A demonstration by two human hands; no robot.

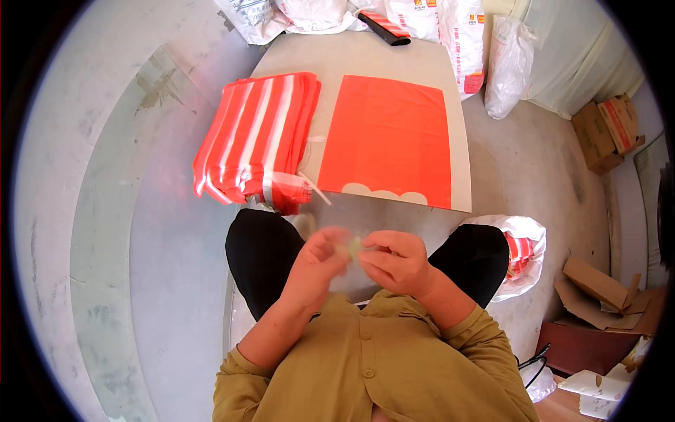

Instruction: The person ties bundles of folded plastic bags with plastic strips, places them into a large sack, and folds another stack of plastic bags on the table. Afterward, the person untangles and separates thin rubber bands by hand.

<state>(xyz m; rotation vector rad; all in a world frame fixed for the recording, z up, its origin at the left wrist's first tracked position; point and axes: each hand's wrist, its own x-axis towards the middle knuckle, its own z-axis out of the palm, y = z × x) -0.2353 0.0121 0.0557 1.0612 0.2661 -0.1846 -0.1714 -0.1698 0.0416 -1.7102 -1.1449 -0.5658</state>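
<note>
Both my hands meet above my lap, in front of the table's near edge. The fingers of my right hand [399, 261] are closed in a pinch on a small, blurred, pale yellow-green thing [354, 246]. My left hand [320, 260] is curled at its other side, its fingertips smeared by motion; what it grips is hard to make out. Beyond them, a flat red plastic sheet [390, 137], apparently a bag, lies on the table [285, 60], with a scalloped pale shape along its near edge. To its left sits a thick folded stack of red-and-white striped plastic bags [256, 133].
White printed sacks [460, 42] line the table's far side, where a black-and-striped object [384, 28] lies. A white sack [524, 243] with striped plastic inside stands by my right knee. Cardboard boxes [598, 295] are at right. A pale strip [316, 188] overhangs the near edge.
</note>
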